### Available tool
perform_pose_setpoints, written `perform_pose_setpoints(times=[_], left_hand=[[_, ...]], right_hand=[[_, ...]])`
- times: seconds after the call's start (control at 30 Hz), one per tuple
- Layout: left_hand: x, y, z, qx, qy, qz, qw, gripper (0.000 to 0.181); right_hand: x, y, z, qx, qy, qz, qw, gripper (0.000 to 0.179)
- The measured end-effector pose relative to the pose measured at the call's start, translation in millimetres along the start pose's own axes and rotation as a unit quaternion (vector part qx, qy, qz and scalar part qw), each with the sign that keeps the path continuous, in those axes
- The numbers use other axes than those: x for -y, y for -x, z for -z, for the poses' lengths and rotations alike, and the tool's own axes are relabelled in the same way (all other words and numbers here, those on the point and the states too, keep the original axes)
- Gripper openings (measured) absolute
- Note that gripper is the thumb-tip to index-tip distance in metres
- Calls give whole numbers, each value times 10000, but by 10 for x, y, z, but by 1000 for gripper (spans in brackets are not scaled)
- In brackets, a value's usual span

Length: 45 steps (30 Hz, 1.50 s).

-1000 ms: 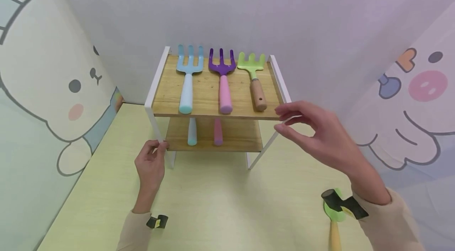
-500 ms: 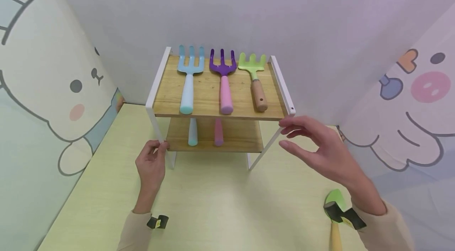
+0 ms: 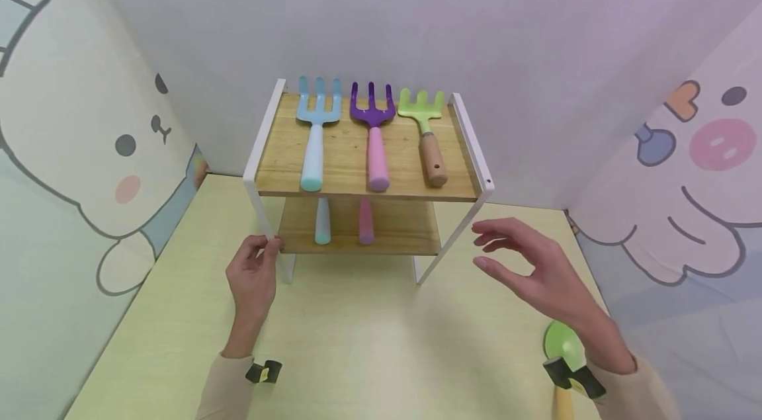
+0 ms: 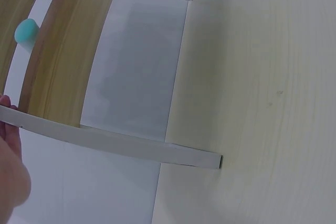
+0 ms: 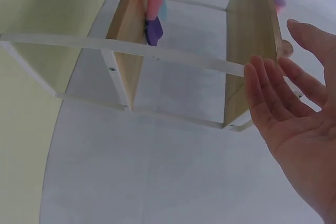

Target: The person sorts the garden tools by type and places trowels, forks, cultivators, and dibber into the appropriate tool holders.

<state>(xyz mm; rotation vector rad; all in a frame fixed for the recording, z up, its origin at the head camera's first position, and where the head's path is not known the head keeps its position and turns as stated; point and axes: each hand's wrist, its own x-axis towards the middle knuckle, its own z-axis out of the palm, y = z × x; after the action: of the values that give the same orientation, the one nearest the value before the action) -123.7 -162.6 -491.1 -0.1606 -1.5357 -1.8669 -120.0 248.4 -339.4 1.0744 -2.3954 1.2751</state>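
A two-tier shelf rack [image 3: 268,172] with wooden boards and a white frame stands on the table. On its top board lie a light-blue hand rake [image 3: 313,155], a purple hand rake with a pink handle [image 3: 378,162] and a green hand rake with a wooden handle [image 3: 434,159]. The lower board shows a pale-blue handle [image 3: 322,221] and a pink handle [image 3: 366,221]; their heads are hidden in the head view. My left hand [image 3: 253,274] pinches the rack's left upright near the lower board. My right hand [image 3: 536,268], fingers loosely bent, is apart from the rack's right side.
A green trowel [image 3: 562,342] with a yellow handle lies at the table's right front, partly covered by my right wrist camera. A wall curtain [image 3: 369,16] stands close behind the rack, and cartoon-printed curtains flank both sides.
My right hand has let go of the top board's front right corner and moved down and slightly right. My left hand and the rakes have stayed in place.
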Motion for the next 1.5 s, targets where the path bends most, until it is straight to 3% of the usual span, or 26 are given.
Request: perform_pose_setpoints(times=[0.2,0.57,0.87,1.17,1.33,1.5], left_hand=[[-10,0,2,-16,-139,134,9998,17],[2,2,13,11,-23,44,10000,14],[4,6,23,43,-18,59,10000,11],[-27,-21,46,132,-57,94,9999,11],[-48,-31,41,71,-85,105,9999,15],[-22,-33,43,48,253,-2,9997,15]], right_hand=[[-122,148,-37,-116,-35,-38,9999,65],[-287,508,-120,-117,140,-995,9949,53],[-456,786,-197,-336,260,-859,9954,55],[-546,1037,-197,-291,185,-1734,9843,47],[-615,1174,-223,-315,278,-1786,9830,47],[-677,1300,-239,-424,506,-1776,9819,48]])
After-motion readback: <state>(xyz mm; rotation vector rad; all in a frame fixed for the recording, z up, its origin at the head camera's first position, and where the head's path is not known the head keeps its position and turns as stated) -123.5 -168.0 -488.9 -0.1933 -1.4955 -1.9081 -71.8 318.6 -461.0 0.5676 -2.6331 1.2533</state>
